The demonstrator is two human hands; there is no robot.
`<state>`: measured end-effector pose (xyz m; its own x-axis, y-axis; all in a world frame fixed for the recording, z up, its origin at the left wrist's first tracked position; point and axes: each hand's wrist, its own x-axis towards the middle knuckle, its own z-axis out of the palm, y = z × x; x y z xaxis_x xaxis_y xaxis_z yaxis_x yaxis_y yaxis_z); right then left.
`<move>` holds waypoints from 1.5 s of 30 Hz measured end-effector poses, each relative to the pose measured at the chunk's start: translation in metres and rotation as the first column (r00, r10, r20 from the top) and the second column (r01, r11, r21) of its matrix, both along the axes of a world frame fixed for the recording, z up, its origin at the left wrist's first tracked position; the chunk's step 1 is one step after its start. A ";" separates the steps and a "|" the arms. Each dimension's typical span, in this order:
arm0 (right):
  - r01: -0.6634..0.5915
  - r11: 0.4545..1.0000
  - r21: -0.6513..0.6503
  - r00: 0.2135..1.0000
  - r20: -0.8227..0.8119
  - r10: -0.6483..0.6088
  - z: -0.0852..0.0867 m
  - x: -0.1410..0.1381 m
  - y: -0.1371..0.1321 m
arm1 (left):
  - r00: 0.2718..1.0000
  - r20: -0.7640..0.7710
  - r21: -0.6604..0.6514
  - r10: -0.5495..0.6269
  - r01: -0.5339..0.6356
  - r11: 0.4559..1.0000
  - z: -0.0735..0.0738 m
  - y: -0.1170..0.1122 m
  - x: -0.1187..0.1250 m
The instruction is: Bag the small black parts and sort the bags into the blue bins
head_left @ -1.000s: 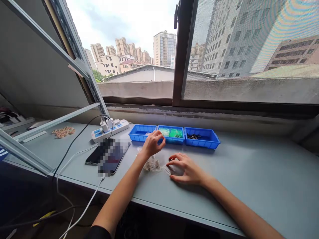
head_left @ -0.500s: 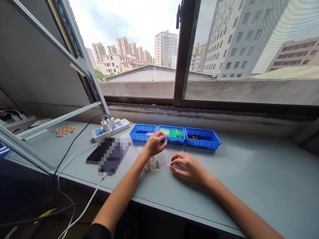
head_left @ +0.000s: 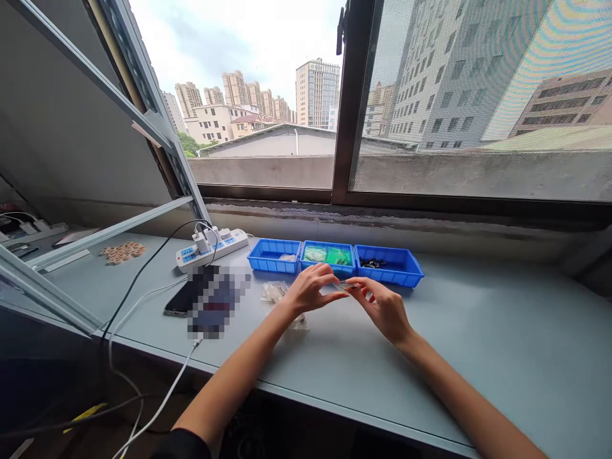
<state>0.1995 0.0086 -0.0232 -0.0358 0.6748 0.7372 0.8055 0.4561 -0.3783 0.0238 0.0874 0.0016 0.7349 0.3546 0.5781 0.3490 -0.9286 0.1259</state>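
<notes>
A small clear plastic bag point(head_left: 343, 285) is held up between my two hands, just in front of the blue bins. My left hand point(head_left: 310, 288) pinches its left side with thumb and fingers. At the right side, the fingertips of my right hand point(head_left: 384, 310) are closed on the same bag. What lies inside it is too small to make out. Below and left of my left hand, clear bags of small pale pieces point(head_left: 274, 291) rest on the table, and another clear bag point(head_left: 299, 322) shows partly behind my left wrist.
Three joined blue bins stand at the back: the left bin point(head_left: 273, 263) with a small pale packet, the middle bin point(head_left: 327, 270) with white and green packets, the right bin point(head_left: 392, 276) with dark parts. Leftward are phones point(head_left: 186, 298), a power strip point(head_left: 234, 241) and wooden pieces point(head_left: 122, 253).
My right hand has lifted off the table and moved up to meet my left hand. My left hand has shifted slightly right and down, and both now grip the small bag.
</notes>
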 end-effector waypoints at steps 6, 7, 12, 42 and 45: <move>0.023 0.997 0.069 1.000 -0.010 -0.022 0.000 -0.001 0.001 | 0.999 0.033 0.106 -0.017 0.014 0.994 -0.007 0.002 0.002; 0.016 0.997 0.069 1.000 -0.004 -0.016 0.000 -0.001 0.001 | 0.999 0.036 0.113 -0.004 0.000 0.994 -0.006 0.002 0.002; 0.005 0.996 0.085 0.999 0.039 -0.009 0.002 -0.002 0.000 | 0.999 0.040 0.121 0.030 -0.034 0.992 -0.004 0.000 0.001; 0.126 0.992 0.001 0.989 -0.077 -0.125 0.004 -0.007 -0.002 | 0.964 0.234 -0.009 0.128 -0.130 0.991 -0.002 0.006 -0.001; 0.121 0.993 -0.006 0.990 -0.078 -0.121 0.004 -0.006 -0.002 | 0.873 0.377 -0.066 0.311 -0.309 0.949 0.003 0.016 -0.010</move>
<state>0.1931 0.0067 -0.0193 0.1035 0.6713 0.7339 0.8228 0.3568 -0.4424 0.0136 0.1032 0.0044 0.3133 0.5307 0.7875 0.5442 -0.7799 0.3091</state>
